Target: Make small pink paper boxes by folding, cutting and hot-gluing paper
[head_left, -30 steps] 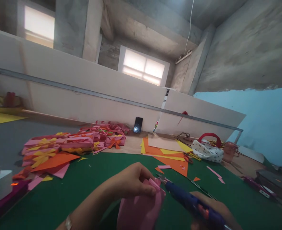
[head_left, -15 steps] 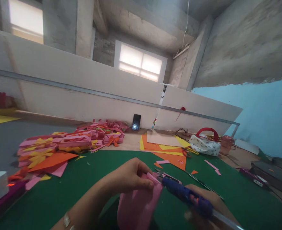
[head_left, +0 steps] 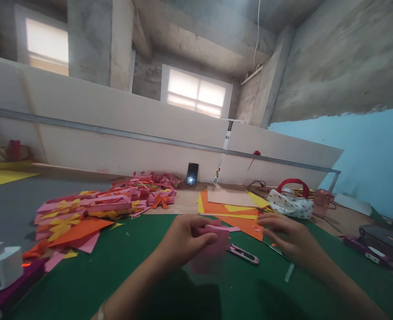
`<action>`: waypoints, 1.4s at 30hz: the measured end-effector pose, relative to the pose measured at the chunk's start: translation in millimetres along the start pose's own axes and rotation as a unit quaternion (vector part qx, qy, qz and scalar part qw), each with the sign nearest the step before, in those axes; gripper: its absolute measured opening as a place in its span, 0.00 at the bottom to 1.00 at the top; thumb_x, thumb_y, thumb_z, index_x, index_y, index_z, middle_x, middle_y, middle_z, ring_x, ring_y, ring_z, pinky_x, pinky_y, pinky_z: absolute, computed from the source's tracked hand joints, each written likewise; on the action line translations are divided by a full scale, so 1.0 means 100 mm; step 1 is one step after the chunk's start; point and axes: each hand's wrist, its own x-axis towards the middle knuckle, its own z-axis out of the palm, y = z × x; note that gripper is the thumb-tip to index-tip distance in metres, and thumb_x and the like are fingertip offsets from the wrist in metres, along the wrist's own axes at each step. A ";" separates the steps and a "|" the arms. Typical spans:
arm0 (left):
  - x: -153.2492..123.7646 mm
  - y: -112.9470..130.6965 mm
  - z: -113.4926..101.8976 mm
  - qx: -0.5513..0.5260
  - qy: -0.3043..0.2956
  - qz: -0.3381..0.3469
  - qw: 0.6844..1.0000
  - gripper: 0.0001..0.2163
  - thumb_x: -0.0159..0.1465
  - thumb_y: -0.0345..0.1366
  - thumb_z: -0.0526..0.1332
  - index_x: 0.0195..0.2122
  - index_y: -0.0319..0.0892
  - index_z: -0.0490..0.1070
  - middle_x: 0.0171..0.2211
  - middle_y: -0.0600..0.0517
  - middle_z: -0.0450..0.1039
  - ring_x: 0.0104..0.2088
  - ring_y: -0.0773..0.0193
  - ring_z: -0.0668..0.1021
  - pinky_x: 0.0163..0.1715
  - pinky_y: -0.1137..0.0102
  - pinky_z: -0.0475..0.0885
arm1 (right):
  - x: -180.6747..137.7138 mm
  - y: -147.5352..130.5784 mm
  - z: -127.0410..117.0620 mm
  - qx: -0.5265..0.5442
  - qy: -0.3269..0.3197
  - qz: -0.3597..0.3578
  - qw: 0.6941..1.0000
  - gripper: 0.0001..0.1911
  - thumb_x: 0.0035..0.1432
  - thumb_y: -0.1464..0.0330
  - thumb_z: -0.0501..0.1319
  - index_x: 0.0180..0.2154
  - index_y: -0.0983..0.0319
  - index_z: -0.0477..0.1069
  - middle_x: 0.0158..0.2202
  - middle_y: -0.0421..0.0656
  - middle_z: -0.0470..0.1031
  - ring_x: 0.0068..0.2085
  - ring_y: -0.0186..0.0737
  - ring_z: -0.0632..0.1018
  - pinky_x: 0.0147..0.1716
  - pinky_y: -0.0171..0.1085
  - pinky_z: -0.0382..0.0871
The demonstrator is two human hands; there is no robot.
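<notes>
My left hand point(head_left: 191, 240) pinches the top edge of a pink pouch-like piece of folded sheet material point(head_left: 211, 255) between thumb and fingers. The piece hangs over the green mat point(head_left: 143, 262), its lower part blurred. To its right, on the mat, lies a pink utility knife point(head_left: 243, 254). My right hand point(head_left: 285, 235) is apart from the pink piece, palm down with fingers spread and nothing visible in them. Just under it a thin metal tool point(head_left: 274, 249) shows partly. A short translucent stick point(head_left: 289, 272) sits by my right wrist; the glue gun is out of sight.
A heap of pink bags with flowers point(head_left: 116, 200) lies at left. Orange and yellow sheets point(head_left: 239, 220) and a phone point(head_left: 192, 174) are at the back. A patterned pouch point(head_left: 291, 204) and pink mug point(head_left: 322, 202) stand right. A power strip point(head_left: 23, 284) runs along the near left.
My right hand has let go of the blue glue gun and moved up, its fingers opening. My left hand still holds the pink piece, now raised slightly. The utility knife is uncovered.
</notes>
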 end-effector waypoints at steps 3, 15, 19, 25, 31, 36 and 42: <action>0.01 -0.05 0.00 0.097 0.064 0.105 0.988 0.09 0.51 0.36 0.63 0.34 0.47 0.77 0.26 0.52 0.76 0.28 0.65 0.71 0.30 0.71 0.64 | 0.31 -0.64 0.09 0.115 -0.027 -0.071 0.990 0.11 0.57 0.66 0.55 0.35 0.61 0.75 0.37 0.45 0.76 0.37 0.37 0.75 0.33 0.33 0.69; 0.12 -0.21 0.06 0.304 0.065 0.165 0.936 0.05 0.53 0.35 0.62 0.26 0.47 0.78 0.19 0.52 0.75 0.22 0.66 0.72 0.29 0.70 0.61 | 0.50 -0.66 0.52 0.251 -0.104 -0.047 0.961 0.11 0.54 0.66 0.58 0.32 0.65 0.77 0.27 0.43 0.77 0.27 0.34 0.75 0.24 0.30 0.66; 0.12 -0.14 0.10 0.314 0.062 0.147 0.936 0.06 0.52 0.36 0.61 0.25 0.47 0.78 0.17 0.51 0.74 0.21 0.66 0.72 0.26 0.70 0.61 | 0.48 -0.62 0.58 0.237 -0.082 -0.057 0.966 0.09 0.52 0.70 0.57 0.32 0.65 0.76 0.25 0.42 0.76 0.24 0.32 0.74 0.22 0.29 0.64; 0.13 -0.25 0.08 0.311 0.072 0.178 0.931 0.06 0.50 0.31 0.62 0.27 0.49 0.77 0.19 0.54 0.74 0.23 0.67 0.73 0.27 0.72 0.62 | 0.46 -0.60 0.62 0.224 -0.033 -0.068 0.972 0.14 0.47 0.73 0.59 0.40 0.64 0.71 0.23 0.40 0.77 0.22 0.33 0.75 0.24 0.30 0.67; 0.13 -0.27 0.12 0.346 0.113 0.189 0.912 0.02 0.46 0.30 0.62 0.20 0.43 0.70 0.17 0.55 0.71 0.21 0.68 0.70 0.27 0.72 0.61 | 0.43 -0.65 0.57 0.172 -0.045 -0.072 0.982 0.16 0.47 0.76 0.57 0.40 0.64 0.70 0.24 0.40 0.77 0.24 0.32 0.75 0.25 0.30 0.66; 0.15 -0.27 0.16 0.340 0.150 0.236 0.898 0.06 0.43 0.28 0.59 0.17 0.43 0.60 0.14 0.59 0.64 0.18 0.70 0.67 0.27 0.73 0.61 | 0.41 -0.68 0.55 0.081 -0.037 -0.094 0.992 0.20 0.48 0.77 0.55 0.45 0.62 0.69 0.24 0.39 0.76 0.26 0.34 0.74 0.27 0.31 0.64; 0.16 -0.28 0.18 0.336 0.168 0.257 0.890 0.06 0.44 0.31 0.59 0.16 0.43 0.60 0.12 0.59 0.61 0.17 0.72 0.64 0.26 0.72 0.60 | 0.41 -0.69 0.55 0.065 -0.044 -0.151 0.985 0.20 0.51 0.78 0.54 0.47 0.60 0.65 0.29 0.40 0.76 0.28 0.34 0.74 0.25 0.29 0.61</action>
